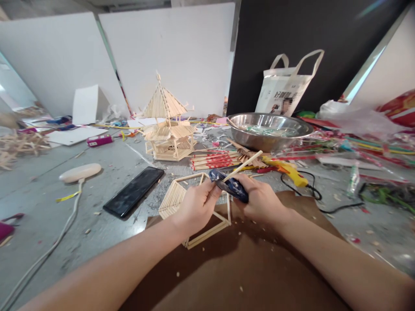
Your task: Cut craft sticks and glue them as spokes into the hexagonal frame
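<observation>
My right hand (261, 198) is closed around a dark blue hand tool (239, 190), which looks like a pair of cutters, though its jaws are partly hidden. A thin wooden stick (246, 163) slants up to the right across it. The stick's lower end runs to the fingertips of my left hand (199, 205), which are pinched together against the tool's left end. Beneath my hands lies a flat frame of wooden sticks (212, 230), one side filled with parallel sticks and partly covered by my left hand.
A wooden stick pavilion (170, 140) stands behind the frame. Near it are red-marked sticks (214, 160), a metal basin (272, 140) and a yellow glue gun (288, 170) with a black cord. A phone (134, 192) and a white corded device (80, 172) lie left. Brown material (227, 272) spreads in front.
</observation>
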`<state>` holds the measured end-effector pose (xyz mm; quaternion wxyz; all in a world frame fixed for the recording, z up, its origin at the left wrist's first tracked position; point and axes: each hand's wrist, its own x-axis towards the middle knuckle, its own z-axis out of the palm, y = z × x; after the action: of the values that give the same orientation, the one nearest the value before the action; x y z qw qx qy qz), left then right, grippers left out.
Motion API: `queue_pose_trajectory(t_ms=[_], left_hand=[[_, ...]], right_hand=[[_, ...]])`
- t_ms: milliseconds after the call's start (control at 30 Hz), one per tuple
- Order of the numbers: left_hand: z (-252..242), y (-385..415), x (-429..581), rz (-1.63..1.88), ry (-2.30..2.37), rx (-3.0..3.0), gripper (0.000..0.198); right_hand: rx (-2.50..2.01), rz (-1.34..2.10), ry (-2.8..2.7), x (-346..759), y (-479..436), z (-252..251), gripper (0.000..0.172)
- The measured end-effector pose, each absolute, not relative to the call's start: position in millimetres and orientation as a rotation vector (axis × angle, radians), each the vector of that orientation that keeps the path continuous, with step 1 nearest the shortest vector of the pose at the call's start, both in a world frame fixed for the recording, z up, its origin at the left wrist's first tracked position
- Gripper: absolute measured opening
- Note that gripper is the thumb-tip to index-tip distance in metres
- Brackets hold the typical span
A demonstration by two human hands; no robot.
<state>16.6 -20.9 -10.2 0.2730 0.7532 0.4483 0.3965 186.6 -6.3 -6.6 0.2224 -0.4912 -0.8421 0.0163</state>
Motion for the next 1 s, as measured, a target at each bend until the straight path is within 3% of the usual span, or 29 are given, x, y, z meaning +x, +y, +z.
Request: queue_pose_trajectory(t_ms=[200,567,1000], left_hand=[[-10.9,-12.7,13.9,1.069,0.985,1.885,0.029],[-4.2,-9.2,4.1,0.725,0.744,1.473,0.039],[-8.9,-20.5,17.2,1.065,1.268,2.071,0.031]], right_hand=[[-1.286,0.081,-2.339,189.5,-4.5,-8.1,0.040],[-1.294,0.119,-2.371,190.2,-6.4,-3.9,0.035],[-1.424,0.041,-2.325,184.7,-6.6,-5.6,0.038]])
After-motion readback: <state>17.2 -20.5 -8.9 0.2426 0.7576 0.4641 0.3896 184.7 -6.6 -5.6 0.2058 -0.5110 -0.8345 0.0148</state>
